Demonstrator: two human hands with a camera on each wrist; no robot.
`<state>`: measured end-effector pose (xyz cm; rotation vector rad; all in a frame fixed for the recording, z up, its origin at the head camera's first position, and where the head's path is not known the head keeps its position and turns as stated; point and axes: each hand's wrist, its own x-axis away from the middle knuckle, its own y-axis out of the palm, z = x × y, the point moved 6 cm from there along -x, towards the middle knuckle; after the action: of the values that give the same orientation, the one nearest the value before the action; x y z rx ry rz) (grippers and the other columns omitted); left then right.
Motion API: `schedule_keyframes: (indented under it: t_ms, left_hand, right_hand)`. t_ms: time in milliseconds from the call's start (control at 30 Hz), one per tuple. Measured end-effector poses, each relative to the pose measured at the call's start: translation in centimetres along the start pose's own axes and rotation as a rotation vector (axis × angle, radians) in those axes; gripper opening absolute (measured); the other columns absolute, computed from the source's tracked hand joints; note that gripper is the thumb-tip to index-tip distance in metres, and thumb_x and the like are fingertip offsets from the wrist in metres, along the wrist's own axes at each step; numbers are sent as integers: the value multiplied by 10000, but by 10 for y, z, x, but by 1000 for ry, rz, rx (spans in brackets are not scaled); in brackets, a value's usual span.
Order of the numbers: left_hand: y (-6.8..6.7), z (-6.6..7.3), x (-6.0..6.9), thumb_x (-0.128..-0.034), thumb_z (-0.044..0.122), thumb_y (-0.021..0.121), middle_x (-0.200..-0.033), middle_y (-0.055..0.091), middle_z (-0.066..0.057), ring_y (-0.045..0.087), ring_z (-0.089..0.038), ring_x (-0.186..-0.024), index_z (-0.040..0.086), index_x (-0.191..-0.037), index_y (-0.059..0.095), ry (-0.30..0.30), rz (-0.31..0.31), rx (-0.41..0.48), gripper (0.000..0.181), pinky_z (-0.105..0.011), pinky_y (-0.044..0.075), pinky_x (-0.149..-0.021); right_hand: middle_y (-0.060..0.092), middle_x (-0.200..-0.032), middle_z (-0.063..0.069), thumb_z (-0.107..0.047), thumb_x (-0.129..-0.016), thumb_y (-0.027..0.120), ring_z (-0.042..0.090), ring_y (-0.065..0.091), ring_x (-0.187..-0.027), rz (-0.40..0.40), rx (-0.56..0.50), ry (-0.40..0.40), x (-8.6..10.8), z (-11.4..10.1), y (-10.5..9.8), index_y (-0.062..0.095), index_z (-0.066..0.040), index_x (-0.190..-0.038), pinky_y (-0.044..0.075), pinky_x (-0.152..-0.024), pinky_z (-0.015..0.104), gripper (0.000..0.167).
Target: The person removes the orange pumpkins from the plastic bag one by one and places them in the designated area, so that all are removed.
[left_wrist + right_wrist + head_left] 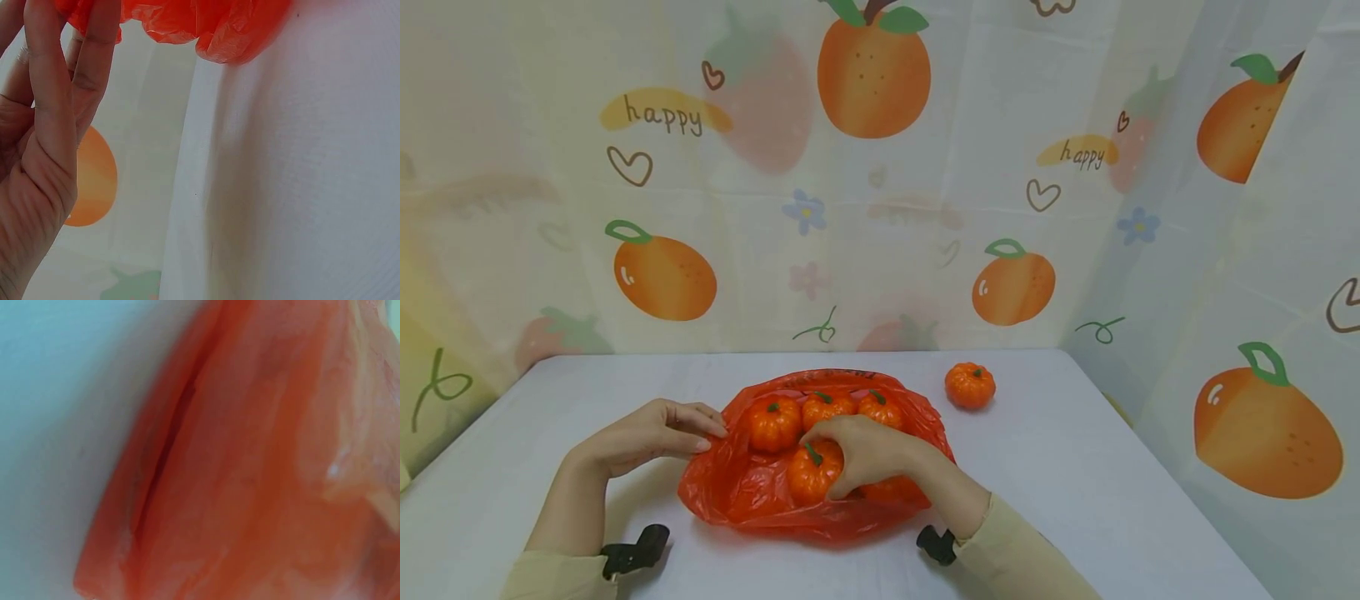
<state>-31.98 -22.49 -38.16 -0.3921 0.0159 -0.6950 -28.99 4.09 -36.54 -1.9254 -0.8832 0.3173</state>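
A thin red plastic bag (715, 483) lies spread open on the table in the head view, with several small orange pumpkins inside. My left hand (651, 433) pinches the bag's left rim between thumb and fingers; the left wrist view shows these fingers (50, 112) at the red film. Inside the bag, my right hand (876, 454) grips a small pumpkin (811, 481) with a green stem, thumb on its near side. Behind it sit other pumpkins, one at the left (773, 425). Blurred bag film (250, 456) fills much of the right wrist view, hiding the right hand.
Another small pumpkin (970, 386) stands on the white table (1075, 467), outside the bag at the back right. A curtain (895, 217) printed with fruit hangs behind the table. Black wrist cameras (640, 550) sit at both sleeves, near the front of the bag.
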Motion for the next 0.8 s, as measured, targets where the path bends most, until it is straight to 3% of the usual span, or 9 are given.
schedule_keyframes:
  t_ms: [400,800]
  left_hand:
    - [0,0,1,-955,155,590,-1175,665,74,560,-25,-1133,-10,-1216,674,-4,-3,9,320,-288,563,-908]
    - [-1,-2,0,-951,163,598,-1172,668,80,560,-25,-1128,-4,-1214,677,-16,0,3,322,-288,564,-904]
  right_hand:
    - [579,-1319,-147,-299,-756,843,79,505,-1234,29,-23,2,2,-2,-2,566,-300,-1320,436,-1108,367,628]
    - [538,-1400,-113,-362,-756,844,147,464,-1326,76,-70,32,5,-3,-8,535,-307,-1364,417,-1128,457,684]
